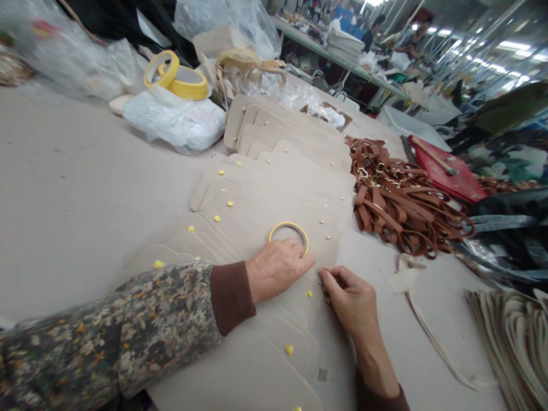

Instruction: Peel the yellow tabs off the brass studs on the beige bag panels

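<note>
1. Panels (295, 182): smooth, matt beige sheet, leather-like
2. Studs (322, 222): bright, shiny metal
3. Tape roll (299, 229): yellow, its edge dull and papery
4. Yellow dabs (289, 349): matt, too small to name the material
5. Straps (381, 197): smooth brown leather-like stuff, faintly lustrous
6. Clasps (362, 173): glossy gold-toned metal
7. Clear bag (240, 20): thin plastic, crinkled, glossy
8. White parcel (175, 123): shiny, wrinkled plastic wrap
9. Bench (77, 165): smooth, matt top
10. Sleeve (162, 314): matt printed cloth, ending in a ribbed knit cuff (232, 297)
11. Red item (456, 180): smooth, slightly glossy

Ceiling lights (516, 45) glow beyond a long table (306, 41).
</note>
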A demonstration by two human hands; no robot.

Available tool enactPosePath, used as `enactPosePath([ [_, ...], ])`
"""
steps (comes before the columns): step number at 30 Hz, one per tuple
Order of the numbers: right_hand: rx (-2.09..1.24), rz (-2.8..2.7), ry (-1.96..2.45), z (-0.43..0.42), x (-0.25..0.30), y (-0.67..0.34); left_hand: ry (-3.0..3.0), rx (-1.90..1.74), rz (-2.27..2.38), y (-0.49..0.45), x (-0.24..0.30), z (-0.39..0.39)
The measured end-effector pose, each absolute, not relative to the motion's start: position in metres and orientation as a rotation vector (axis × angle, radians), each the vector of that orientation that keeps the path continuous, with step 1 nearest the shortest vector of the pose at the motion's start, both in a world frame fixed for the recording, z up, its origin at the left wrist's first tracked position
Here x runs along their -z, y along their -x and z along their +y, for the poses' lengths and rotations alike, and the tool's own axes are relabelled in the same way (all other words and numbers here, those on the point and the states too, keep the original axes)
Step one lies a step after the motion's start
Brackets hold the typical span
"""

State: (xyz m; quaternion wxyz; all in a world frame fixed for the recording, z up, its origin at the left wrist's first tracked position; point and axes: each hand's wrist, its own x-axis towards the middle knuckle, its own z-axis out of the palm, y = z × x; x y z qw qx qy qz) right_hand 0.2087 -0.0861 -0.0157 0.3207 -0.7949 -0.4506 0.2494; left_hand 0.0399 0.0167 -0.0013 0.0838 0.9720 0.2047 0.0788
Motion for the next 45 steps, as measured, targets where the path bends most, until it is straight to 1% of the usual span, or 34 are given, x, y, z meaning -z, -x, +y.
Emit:
enactPosePath([
  [5, -0.586, -1.286, 2.143, -0.081, 0.018, -0.211, -2.894, -0.229, 0.601, -0.039, 0.003, 0.017],
  [8, -0.581, -1.22, 2.183, -0.082, 0.021, -0.214, -2.9, -0.228, 0.598, -0.038, 0.002, 0.018],
  [11, -0.651, -1.072, 2.153, -0.09, 0.022, -0.216, -2.891, -0.233, 0.582, -0.037, 0.0, 0.02],
  [13, -0.695, -1.072, 2.101, -0.096, 0.023, -0.217, -2.881, -0.244, 0.559, -0.036, -0.001, 0.02],
  [15, -0.613, -1.19, 2.079, -0.1, 0.024, -0.217, -2.874, -0.259, 0.522, -0.035, -0.001, 0.02],
  [19, -0.3, -1.426, 2.068, -0.096, 0.028, -0.211, -2.859, -0.253, 0.43, -0.033, -0.003, 0.02],
  [24, -0.209, -1.54, 2.125, -0.084, 0.024, -0.203, -2.855, -0.311, 0.404, -0.031, -0.005, 0.023],
  [26, -0.271, -1.551, 2.163, -0.084, 0.018, -0.203, -2.852, -0.384, 0.42, -0.03, -0.005, 0.025],
  [30, -0.734, -1.604, 2.107, -0.091, 0.006, -0.207, -2.767, -0.623, 0.414, -0.029, -0.002, 0.028],
  [32, -0.826, -1.597, 2.028, -0.096, 0.002, -0.207, -2.686, -0.768, 0.366, -0.029, -0.001, 0.028],
  [34, -0.701, -1.511, 1.936, -0.099, 0.001, -0.205, -2.625, -0.873, 0.318, -0.029, 0.001, 0.028],
  [37, -0.427, -1.421, 1.765, -0.098, 0.001, -0.198, -2.607, -0.919, 0.267, -0.029, 0.004, 0.025],
  [41, -0.193, -1.553, 1.587, -0.092, -0.003, -0.189, -2.615, -0.879, 0.284, -0.03, 0.004, 0.021],
  [45, -0.067, -1.671, 1.541, -0.086, -0.005, -0.186, -2.63, -0.782, 0.313, -0.032, 0.003, 0.016],
])
